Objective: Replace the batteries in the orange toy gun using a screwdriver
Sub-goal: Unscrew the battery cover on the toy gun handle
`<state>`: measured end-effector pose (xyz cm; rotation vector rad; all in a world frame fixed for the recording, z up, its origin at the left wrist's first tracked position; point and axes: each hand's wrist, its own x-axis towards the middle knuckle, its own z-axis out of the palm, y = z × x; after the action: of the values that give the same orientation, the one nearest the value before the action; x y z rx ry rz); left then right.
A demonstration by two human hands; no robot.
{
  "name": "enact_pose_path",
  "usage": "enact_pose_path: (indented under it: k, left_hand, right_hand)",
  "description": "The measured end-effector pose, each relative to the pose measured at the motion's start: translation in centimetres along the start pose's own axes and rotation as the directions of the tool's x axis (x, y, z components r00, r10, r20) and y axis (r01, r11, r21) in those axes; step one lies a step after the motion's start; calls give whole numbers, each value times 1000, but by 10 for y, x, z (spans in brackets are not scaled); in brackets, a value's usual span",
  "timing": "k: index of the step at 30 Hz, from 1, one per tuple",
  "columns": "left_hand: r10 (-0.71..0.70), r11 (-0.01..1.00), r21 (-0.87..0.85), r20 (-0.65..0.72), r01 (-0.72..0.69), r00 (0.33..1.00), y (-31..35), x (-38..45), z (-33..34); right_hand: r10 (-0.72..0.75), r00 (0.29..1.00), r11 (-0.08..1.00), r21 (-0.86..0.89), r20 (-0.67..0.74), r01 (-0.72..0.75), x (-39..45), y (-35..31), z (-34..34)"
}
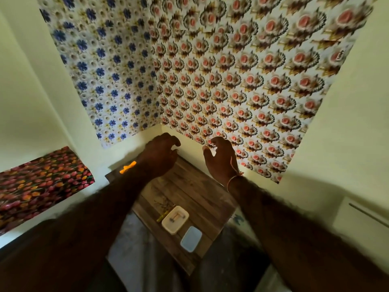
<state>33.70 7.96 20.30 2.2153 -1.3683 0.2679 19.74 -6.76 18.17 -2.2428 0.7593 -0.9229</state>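
Note:
The orange toy gun (127,167) lies at the far left corner of a small wooden table (195,192), mostly hidden behind my left forearm. My left hand (161,152) and my right hand (221,159) are both raised above the table's far end, palms down, fingers loosely curled, holding nothing. A yellow-handled screwdriver (162,216) lies beside a white tray (174,220) near the table's front. Small items, perhaps batteries, lie in the tray; they are too small to identify.
A pale blue lid or tray (191,239) lies at the table's front edge, next to the white tray. Patterned paper covers the two walls meeting at the corner behind the table. A flower-patterned surface (40,186) lies to the left.

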Motion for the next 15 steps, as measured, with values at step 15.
enact_pose_path:
  k: [15]
  left_hand:
    - [146,985,-97,23,-143,989,-84,168,90]
  right_hand:
    - [199,969,980,36,-144,-196,155,39,93]
